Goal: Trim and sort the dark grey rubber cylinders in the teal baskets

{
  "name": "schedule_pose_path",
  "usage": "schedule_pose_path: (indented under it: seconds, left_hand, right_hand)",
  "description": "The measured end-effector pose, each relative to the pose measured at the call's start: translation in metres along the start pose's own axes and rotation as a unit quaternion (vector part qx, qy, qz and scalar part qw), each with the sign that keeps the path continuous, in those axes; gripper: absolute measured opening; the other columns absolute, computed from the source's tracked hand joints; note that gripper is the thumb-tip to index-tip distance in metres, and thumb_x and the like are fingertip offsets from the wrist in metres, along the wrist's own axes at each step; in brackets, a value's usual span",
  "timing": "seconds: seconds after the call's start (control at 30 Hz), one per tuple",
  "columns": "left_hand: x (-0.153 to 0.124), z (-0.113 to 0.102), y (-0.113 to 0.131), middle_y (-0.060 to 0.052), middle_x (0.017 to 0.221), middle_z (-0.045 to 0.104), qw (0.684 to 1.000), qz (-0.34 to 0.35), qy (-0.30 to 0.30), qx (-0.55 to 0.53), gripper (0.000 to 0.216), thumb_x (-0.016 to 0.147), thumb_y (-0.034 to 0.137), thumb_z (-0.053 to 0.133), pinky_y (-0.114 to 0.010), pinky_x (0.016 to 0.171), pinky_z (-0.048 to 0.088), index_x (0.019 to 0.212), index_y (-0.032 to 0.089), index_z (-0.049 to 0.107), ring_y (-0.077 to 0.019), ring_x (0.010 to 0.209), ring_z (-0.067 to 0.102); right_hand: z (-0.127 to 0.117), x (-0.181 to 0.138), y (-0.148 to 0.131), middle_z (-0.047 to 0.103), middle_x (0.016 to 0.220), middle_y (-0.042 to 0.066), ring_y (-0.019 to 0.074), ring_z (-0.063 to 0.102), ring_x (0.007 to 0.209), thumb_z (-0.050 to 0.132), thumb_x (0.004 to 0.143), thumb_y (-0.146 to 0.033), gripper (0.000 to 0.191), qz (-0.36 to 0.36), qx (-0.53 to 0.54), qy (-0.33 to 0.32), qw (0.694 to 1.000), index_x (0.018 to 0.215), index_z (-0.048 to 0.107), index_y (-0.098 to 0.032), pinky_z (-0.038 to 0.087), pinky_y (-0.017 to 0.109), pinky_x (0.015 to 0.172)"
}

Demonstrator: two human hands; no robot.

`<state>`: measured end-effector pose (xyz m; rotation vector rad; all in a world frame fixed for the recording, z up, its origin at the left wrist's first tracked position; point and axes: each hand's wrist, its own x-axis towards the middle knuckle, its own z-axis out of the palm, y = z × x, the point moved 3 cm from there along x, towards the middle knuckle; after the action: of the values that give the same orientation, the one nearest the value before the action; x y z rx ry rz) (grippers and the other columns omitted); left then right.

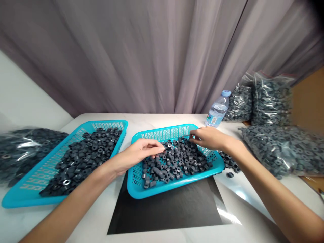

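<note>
A turquoise basket (174, 184) in front of me holds many small dark grey rings (174, 158), thick and short with a hole through the middle. My left hand (143, 151) reaches over the basket's left part, thumb and fingers pinched together just above the rings. What it pinches, if anything, is hidden. My right hand (209, 137) comes over the back right rim, its fingers curled down at the rings near the back right corner. Whatever lies between its fingertips cannot be made out.
Left of it stands a second turquoise basket (32, 201) of similar rings. Clear bags of rings lie at the left (27, 148) and right (275, 145). A water bottle (218, 111) stands behind. A black mat (164, 212) lies beneath; loose rings (230, 174) lie right of the basket.
</note>
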<state>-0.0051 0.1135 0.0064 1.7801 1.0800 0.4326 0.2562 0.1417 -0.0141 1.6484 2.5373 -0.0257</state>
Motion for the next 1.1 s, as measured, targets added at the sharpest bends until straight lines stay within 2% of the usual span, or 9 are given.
schedule_pose_path:
  seconds: [0.17,0.33,0.57,0.67,0.73,0.8,0.87,0.97,1.1]
  left_hand:
    - [-0.008,0.007,0.008,-0.005,0.096,0.071,0.995,-0.013,-0.041,-0.094,0.026,0.09,0.043,0.063,-0.029,0.077,0.051,0.095,0.02,0.074,-0.0166,0.083,0.062]
    - [-0.007,0.009,0.002,-0.003,0.096,0.071,0.99,-0.038,-0.042,-0.126,0.021,0.089,0.039,0.066,-0.027,0.077,0.049,0.091,0.021,0.075,-0.0146,0.082,0.06]
    - [-0.007,0.004,0.003,-0.002,0.089,0.071,0.995,-0.025,-0.029,-0.095,0.02,0.088,0.039,0.066,-0.027,0.076,0.049,0.086,0.021,0.074,-0.0144,0.08,0.061]
    - [-0.014,-0.03,0.01,-0.002,0.087,0.073,0.999,0.005,0.036,0.027,0.027,0.085,0.047,0.067,-0.03,0.079,0.051,0.085,0.021,0.074,-0.0186,0.083,0.065]
    - [-0.024,-0.069,0.009,-0.003,0.086,0.075,0.983,0.009,0.135,0.124,0.032,0.081,0.051,0.069,-0.033,0.084,0.051,0.084,0.02,0.073,-0.0217,0.087,0.067]
    - [-0.038,-0.115,0.002,-0.002,0.086,0.075,0.934,-0.016,0.286,0.215,0.034,0.081,0.051,0.068,-0.034,0.088,0.051,0.083,0.018,0.071,-0.0215,0.086,0.066]
    - [-0.052,-0.15,-0.011,-0.002,0.089,0.074,0.874,-0.054,0.376,0.303,0.032,0.087,0.047,0.062,-0.037,0.096,0.048,0.091,0.016,0.069,-0.0214,0.09,0.064]
    - [-0.059,-0.174,-0.033,-0.003,0.099,0.076,0.886,-0.078,0.341,0.304,0.039,0.09,0.05,0.059,-0.035,0.1,0.047,0.099,0.014,0.069,-0.0223,0.098,0.065]
    - [-0.061,-0.177,-0.042,-0.004,0.111,0.076,0.901,-0.074,0.305,0.299,0.048,0.089,0.058,0.058,-0.034,0.106,0.042,0.104,0.014,0.071,-0.0243,0.108,0.063]
  right_hand:
    - [0.0,0.0,0.001,0.075,0.102,0.01,0.0246,0.07,0.091,0.048,0.1,-0.035,0.027,0.003,0.022,-0.006,1.0,0.112,0.068,-0.021,0.044,0.03,0.072]
    - [0.001,-0.001,0.003,0.075,0.096,0.011,0.023,0.07,0.086,0.048,0.1,-0.034,0.025,0.008,0.032,-0.012,0.999,0.1,0.068,-0.019,0.042,0.029,0.071]
    - [-0.002,-0.004,0.003,0.075,0.092,0.01,0.0216,0.069,0.083,0.052,0.099,-0.036,0.024,0.021,0.062,-0.024,0.998,0.099,0.069,-0.019,0.043,0.028,0.07]
    - [-0.004,-0.006,0.002,0.075,0.093,0.009,0.0215,0.068,0.084,0.056,0.098,-0.033,0.02,0.011,0.08,-0.043,0.996,0.099,0.069,-0.019,0.043,0.028,0.069]
    - [-0.005,-0.006,0.001,0.075,0.093,0.009,0.0219,0.068,0.084,0.057,0.097,-0.029,0.017,0.01,0.075,-0.045,0.996,0.097,0.07,-0.018,0.043,0.028,0.07]
    - [-0.004,-0.006,0.002,0.075,0.093,0.009,0.0221,0.068,0.085,0.057,0.096,-0.027,0.016,0.008,0.068,-0.041,0.997,0.097,0.07,-0.018,0.044,0.029,0.07]
    - [-0.002,-0.006,0.002,0.075,0.094,0.01,0.022,0.068,0.085,0.057,0.095,-0.027,0.016,0.008,0.063,-0.035,0.997,0.097,0.07,-0.018,0.044,0.029,0.071]
    - [0.001,-0.005,0.003,0.075,0.095,0.009,0.0217,0.068,0.086,0.057,0.095,-0.028,0.016,0.008,0.048,-0.027,0.998,0.098,0.07,-0.019,0.045,0.028,0.072]
    - [0.003,-0.006,0.003,0.074,0.097,0.01,0.022,0.069,0.087,0.056,0.096,-0.032,0.019,0.007,0.043,-0.032,0.999,0.099,0.07,-0.019,0.045,0.029,0.074]
